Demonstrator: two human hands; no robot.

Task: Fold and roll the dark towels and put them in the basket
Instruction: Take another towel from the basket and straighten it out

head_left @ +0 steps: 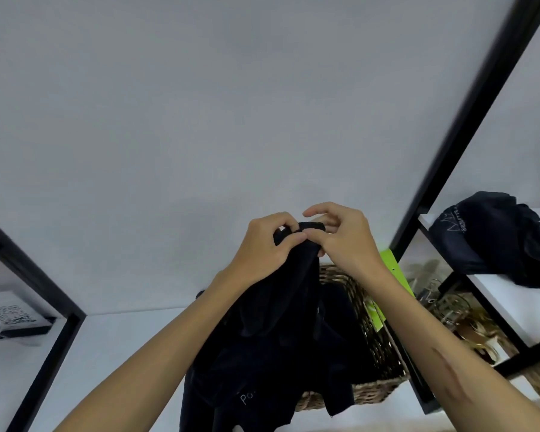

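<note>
ok, both hands, left [264, 244] and right [340, 235], are pinching the towel [281, 322] top edge; it's hanging long-axis down, basket [378, 344] just behind.

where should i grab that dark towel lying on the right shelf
Judging by its pose, take the shelf towel at the bunched top fold beside the white print, coming from its front left, the open side of the shelf. Its right end droops over the edge, so a grip there would likely drag it.
</note>
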